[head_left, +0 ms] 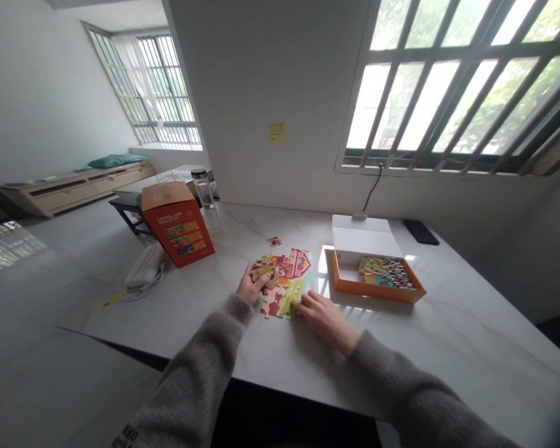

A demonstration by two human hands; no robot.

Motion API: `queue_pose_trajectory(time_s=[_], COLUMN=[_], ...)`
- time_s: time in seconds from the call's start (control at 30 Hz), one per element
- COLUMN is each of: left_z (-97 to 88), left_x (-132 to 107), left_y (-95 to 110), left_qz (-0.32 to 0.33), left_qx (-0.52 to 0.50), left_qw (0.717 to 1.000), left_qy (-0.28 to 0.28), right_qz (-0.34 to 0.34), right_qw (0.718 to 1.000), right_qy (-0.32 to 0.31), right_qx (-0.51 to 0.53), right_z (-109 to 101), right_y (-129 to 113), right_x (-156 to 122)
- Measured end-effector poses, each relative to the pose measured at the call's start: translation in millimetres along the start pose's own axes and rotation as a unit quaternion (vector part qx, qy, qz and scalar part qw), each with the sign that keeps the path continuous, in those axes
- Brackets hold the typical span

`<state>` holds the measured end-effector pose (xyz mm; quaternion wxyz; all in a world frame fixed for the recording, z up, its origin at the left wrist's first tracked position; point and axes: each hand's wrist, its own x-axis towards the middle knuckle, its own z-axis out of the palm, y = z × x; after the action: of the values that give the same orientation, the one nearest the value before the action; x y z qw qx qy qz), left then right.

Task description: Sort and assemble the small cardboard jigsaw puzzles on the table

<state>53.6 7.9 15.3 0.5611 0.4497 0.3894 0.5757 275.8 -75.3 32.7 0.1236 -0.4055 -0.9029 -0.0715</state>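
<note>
A partly joined jigsaw puzzle (pixel 287 289) lies flat on the table, with a red barn and a brown-spotted cow in its picture. My left hand (pixel 252 286) is closed around several loose puzzle pieces (pixel 264 272), held over the puzzle's left side with the thumb on top. At the puzzle's lower right edge, my right hand (pixel 324 316) has its fingers curled together and pressed down on a puzzle piece (pixel 297 305); the fingertips partly cover it. Just beyond the puzzle, a few pieces (pixel 275 241) lie apart.
An open orange box (pixel 378 289) with puzzle pieces stands to the right, a black phone (pixel 420 232) behind it. On the left are a red puzzle box (pixel 182 233), a glass bottle (pixel 204 190) and a white power strip (pixel 142 267) with its cable. The table (pixel 448 336) meets a wall behind.
</note>
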Motion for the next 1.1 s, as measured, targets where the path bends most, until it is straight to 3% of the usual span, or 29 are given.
queue_pose_trajectory(time_s=[0.1,0.27,0.4,0.53,0.67,0.97,1.1], left_z=[12.3,28.5,32.7,37.8,40.9,34.9,33.7], left_x=[-6,-14,-17,-21,-23,-27,-27], left_y=[-1,-2,-4,-8,-9,-10,-7], left_qz=[-0.003,-0.008,-0.044,-0.08,-0.109,-0.08,-0.042], left_qx=[0.003,0.006,-0.005,-0.032,-0.075,-0.092,-0.061], left_qw=[1.0,0.999,0.999,0.993,0.983,0.981,0.989], left_qy=[-0.007,-0.031,-0.017,-0.076,-0.125,-0.152,-0.126], right_qz=[0.024,0.092,0.145,0.13,0.108,0.034,0.04], right_qw=[1.0,0.989,0.948,0.925,0.939,0.964,0.96], right_qy=[-0.013,-0.002,0.14,0.245,0.224,0.145,0.133], right_qx=[0.016,0.117,0.247,0.26,0.238,0.22,0.242], right_z=[-9,-10,-6,-1,6,7,1], right_y=[-8,5,14,9,-4,-12,-12], right_x=[-5,-4,5,25,37,33,33])
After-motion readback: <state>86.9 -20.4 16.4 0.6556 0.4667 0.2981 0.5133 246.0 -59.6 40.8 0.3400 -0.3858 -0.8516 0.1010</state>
